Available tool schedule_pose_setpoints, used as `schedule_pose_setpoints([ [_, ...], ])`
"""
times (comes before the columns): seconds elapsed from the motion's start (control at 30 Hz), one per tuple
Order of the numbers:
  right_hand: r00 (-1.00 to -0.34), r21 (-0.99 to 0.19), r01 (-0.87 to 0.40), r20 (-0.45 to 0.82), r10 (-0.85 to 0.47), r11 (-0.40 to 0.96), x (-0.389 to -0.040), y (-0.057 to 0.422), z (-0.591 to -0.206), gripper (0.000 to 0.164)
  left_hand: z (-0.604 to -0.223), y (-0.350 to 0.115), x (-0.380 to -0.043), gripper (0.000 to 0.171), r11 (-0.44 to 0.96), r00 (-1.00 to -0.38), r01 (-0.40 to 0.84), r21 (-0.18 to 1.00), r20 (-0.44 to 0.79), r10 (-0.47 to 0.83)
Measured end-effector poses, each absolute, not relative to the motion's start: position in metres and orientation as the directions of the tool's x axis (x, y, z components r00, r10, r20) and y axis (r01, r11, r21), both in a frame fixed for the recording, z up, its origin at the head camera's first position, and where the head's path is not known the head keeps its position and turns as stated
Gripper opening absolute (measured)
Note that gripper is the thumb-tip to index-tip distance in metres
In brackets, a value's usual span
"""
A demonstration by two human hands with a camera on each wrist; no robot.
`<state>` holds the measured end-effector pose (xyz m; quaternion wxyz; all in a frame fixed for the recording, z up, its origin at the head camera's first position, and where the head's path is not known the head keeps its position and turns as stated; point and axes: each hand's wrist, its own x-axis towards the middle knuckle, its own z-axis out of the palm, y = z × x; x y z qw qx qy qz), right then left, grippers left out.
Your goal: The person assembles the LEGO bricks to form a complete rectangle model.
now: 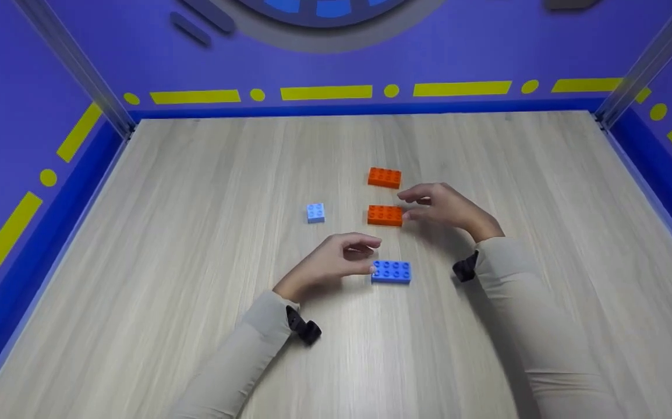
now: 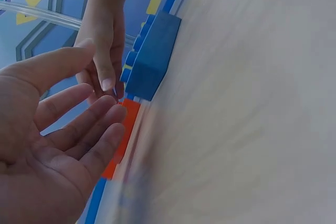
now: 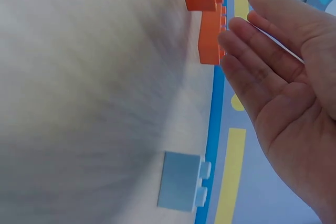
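Note:
Four-sided toy building bricks with studs lie apart on the wooden table. My left hand (image 1: 336, 259) is just left of a blue brick (image 1: 391, 272), its thumb tip at or very near the brick's edge. In the left wrist view the fingers of the left hand (image 2: 58, 124) are loosely extended with nothing between them. My right hand (image 1: 441, 203) hovers at the right end of the nearer orange brick (image 1: 385, 215); whether it touches is unclear. Farther back lies a second orange brick (image 1: 384, 177). The right wrist view shows the right hand (image 3: 283, 72) relaxed, holding nothing.
A small light blue brick (image 1: 315, 213) sits left of the orange ones. The wooden table (image 1: 196, 244) is bordered by a purple back wall (image 1: 336, 70) and side walls with yellow markings. Both wrists wear black straps over beige sleeves.

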<state>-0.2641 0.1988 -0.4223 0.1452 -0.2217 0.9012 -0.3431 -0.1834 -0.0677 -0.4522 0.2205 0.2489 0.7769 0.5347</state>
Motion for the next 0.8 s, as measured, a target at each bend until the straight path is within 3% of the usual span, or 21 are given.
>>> schedule_pose_setpoints([
  [0.8,-0.845,-0.664,-0.333,-0.105,-0.525,0.669,-0.263,0.183,-0.437,0.041,-0.456,-0.048,-0.185,0.043,0.401,-0.753,0.275,0.874,-0.063,0.655],
])
